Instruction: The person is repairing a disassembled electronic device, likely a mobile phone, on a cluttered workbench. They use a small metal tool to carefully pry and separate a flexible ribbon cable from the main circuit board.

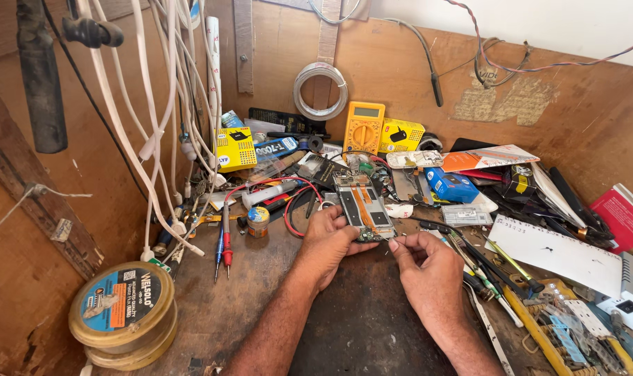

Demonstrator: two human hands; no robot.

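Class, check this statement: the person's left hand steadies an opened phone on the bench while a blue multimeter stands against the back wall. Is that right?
Not quite. The multimeter is yellow, not blue, as the head view shows. The rest holds: the left hand steadies the opened phone on the bench, and the multimeter stands against the back wall.

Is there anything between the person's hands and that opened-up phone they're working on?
Nothing visible. The left hand already grips the opened phone at its lower left edge, and the right hand has its fingertips at the phone's lower right corner. Clutter lies around, not between.

Opened phone (363, 206) (back off, boards showing), flat on bench ctr.
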